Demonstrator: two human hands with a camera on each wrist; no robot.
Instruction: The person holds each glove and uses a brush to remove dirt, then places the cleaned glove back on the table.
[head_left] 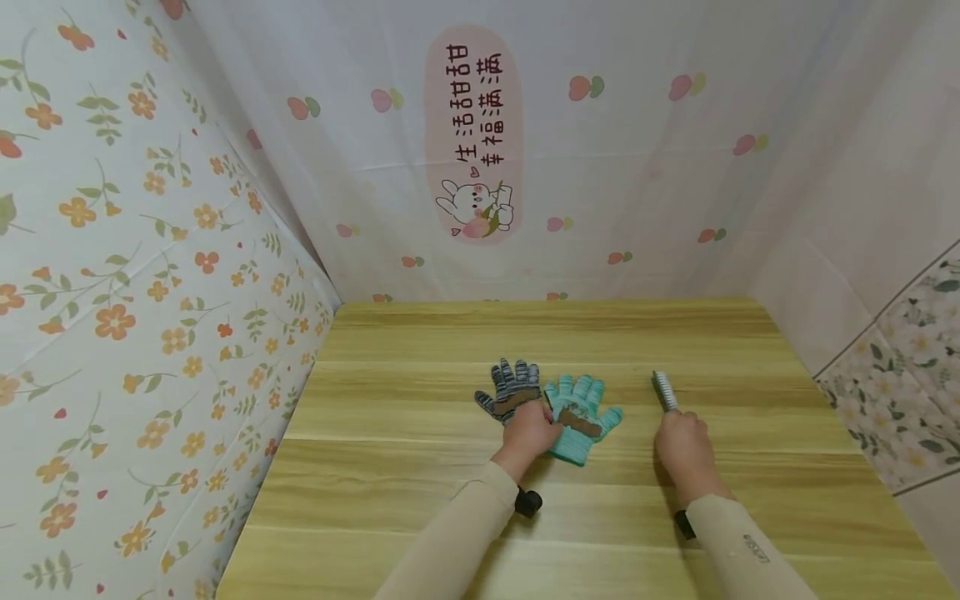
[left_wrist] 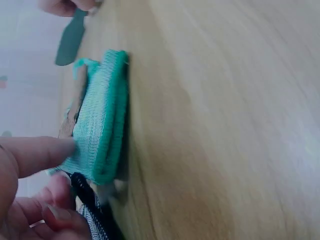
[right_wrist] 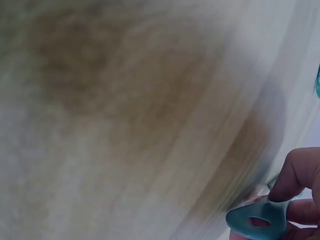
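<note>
Two knitted work gloves lie side by side on the table. One is a teal glove [head_left: 579, 417], the other a dark grey striped glove [head_left: 514, 387]; both have brown patches. My left hand [head_left: 529, 429] is between them. In the left wrist view its thumb lies on the teal glove [left_wrist: 97, 125], with bent fingers at that glove's edge, close to the dark glove's cuff [left_wrist: 92, 205]. To the right, my right hand [head_left: 684, 446] grips a brush [head_left: 663, 390] with pale bristles. The right wrist view shows the brush's teal handle end [right_wrist: 245, 220], with a hole through it.
The wood-grain table [head_left: 375, 483] meets a white printed curtain [head_left: 645, 183] at its back edge. A flowered cloth [head_left: 150, 333] hangs along the left side, and flowered tiles [head_left: 907, 383] stand at the right. Each wrist carries a small black device [head_left: 528, 502].
</note>
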